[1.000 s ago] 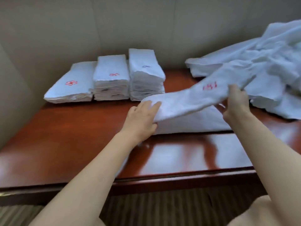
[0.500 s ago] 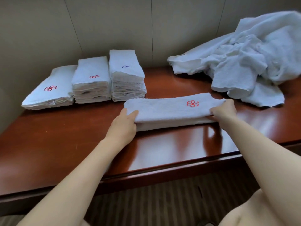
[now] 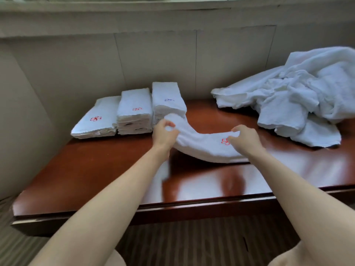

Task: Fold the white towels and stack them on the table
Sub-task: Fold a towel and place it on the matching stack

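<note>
Long folded white towel (image 3: 203,144), red emblem (image 3: 225,141) on its upper face: lies across the middle of the reddish-brown surface (image 3: 96,169), its left end lifted off the wood, its right part resting flat. Left hand (image 3: 163,134): fingers curled round the raised left end, gripping it just in front of the tallest stack. Right hand (image 3: 245,138): fingers bent over the towel's far edge beside the emblem, pinching the cloth there. Three stacks of folded towels along the far left edge, side by side and touching: low stack (image 3: 97,120) with red emblem at the left; middle stack (image 3: 134,112) with red emblem; tallest stack (image 3: 167,101) with blue emblem, nearest the centre. Heap of unfolded white towels (image 3: 292,96): crumpled, at the far right corner, running past the right edge of view, well apart from the held towel. Pale panelled wall (image 3: 153,58) behind the far edge. Striped carpet (image 3: 182,244) below the near edge.
</note>
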Demonstrator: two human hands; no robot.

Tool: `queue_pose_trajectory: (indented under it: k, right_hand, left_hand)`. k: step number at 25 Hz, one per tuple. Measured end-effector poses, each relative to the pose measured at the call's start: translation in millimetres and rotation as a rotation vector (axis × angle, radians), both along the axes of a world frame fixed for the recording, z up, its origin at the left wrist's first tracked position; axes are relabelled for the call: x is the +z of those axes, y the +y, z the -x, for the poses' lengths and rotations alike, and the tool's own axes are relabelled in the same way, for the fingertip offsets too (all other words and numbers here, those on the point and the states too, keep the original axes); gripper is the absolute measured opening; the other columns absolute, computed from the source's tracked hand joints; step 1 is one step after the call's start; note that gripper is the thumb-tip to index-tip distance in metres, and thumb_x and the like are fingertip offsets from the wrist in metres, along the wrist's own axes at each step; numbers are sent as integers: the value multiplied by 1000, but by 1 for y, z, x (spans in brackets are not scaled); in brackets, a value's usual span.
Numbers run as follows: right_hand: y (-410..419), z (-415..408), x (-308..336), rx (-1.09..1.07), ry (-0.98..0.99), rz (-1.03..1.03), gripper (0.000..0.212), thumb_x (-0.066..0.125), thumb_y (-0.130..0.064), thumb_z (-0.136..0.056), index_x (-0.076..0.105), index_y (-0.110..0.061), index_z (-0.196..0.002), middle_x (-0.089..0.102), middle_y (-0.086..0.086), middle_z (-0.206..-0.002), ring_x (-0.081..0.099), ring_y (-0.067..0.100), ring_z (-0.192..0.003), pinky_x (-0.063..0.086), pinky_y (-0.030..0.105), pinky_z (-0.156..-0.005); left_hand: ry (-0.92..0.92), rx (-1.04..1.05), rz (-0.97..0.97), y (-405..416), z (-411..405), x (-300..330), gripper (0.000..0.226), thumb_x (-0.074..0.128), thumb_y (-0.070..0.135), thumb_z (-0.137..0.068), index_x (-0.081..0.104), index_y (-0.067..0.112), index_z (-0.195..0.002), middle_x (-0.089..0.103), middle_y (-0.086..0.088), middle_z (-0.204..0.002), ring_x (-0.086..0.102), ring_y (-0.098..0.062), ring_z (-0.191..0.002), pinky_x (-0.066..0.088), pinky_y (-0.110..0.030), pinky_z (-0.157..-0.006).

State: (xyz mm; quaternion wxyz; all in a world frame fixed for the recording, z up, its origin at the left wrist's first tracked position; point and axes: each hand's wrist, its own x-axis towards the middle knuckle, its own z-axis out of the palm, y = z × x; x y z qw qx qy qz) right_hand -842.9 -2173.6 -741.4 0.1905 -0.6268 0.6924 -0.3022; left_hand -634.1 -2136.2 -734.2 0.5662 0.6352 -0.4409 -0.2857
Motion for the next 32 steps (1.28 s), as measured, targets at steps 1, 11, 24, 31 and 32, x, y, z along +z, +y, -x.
queue_pose_trajectory:
  k: [1,11,24,31,32]
  right_hand:
    - [10,-8,9,72,-90,40,39,58,-21,-88,55,-10,-126,55,17,-129,45,29,-125,34,30,-99]
    - [60,-97,155,638,-554,251,49,78,-41,-74,57,-18,-112,68,1,-108,66,10,-96,55,30,-86]
    - [45,-293,180,882,-885,106,36,79,-20,-75,64,-1,-101,68,7,-92,66,16,-79,54,30,-70]
    - [-50,-384,187,728,-1012,92,23,75,-22,-77,56,-11,-86,61,7,-87,60,19,-75,55,35,-69]
    - [-72,-397,187,699,-1025,83,25,75,-23,-77,57,-10,-87,62,9,-89,61,21,-77,56,39,-73]
  left_hand:
    - [-49,-34,64,2,0,23,30,57,0,-79,57,17,-104,53,0,-107,53,-21,-103,46,-27,-83]
    - [2,-139,394,79,-50,196,42,67,3,-85,51,18,-120,66,-11,-104,67,-27,-94,55,-44,-85]
    - [199,-140,344,109,-243,161,51,68,51,-76,65,14,-112,71,-7,-107,68,-22,-97,56,-33,-77]
    - [91,-261,-203,58,-300,65,40,74,21,-80,60,20,-117,71,4,-109,67,-13,-102,54,-22,-82]
    - [117,-239,-220,45,-311,59,39,70,21,-83,58,22,-120,71,5,-110,67,-11,-101,54,-22,-82]
